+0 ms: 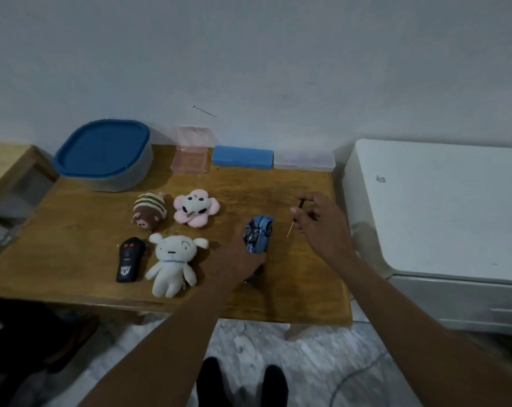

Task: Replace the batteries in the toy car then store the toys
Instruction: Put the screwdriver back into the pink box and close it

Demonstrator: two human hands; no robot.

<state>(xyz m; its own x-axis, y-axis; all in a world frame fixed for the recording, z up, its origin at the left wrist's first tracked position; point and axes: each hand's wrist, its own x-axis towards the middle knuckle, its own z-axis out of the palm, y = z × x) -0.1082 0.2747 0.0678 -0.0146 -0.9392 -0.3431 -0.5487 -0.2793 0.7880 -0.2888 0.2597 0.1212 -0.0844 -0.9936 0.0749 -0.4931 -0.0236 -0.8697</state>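
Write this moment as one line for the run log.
left hand: grips blue toy car on table | right hand: holds screwdriver, tip off car | plush toys: untouched | stage: before opening

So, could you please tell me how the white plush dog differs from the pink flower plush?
The white plush dog is the larger toy, with arms, legs and floppy ears; the pink flower plush is a round face ringed by petals. The dog lies nearer the table's front edge, beside the black remote; the flower lies farther back, beside the striped plush. Both lie face up, untouched.
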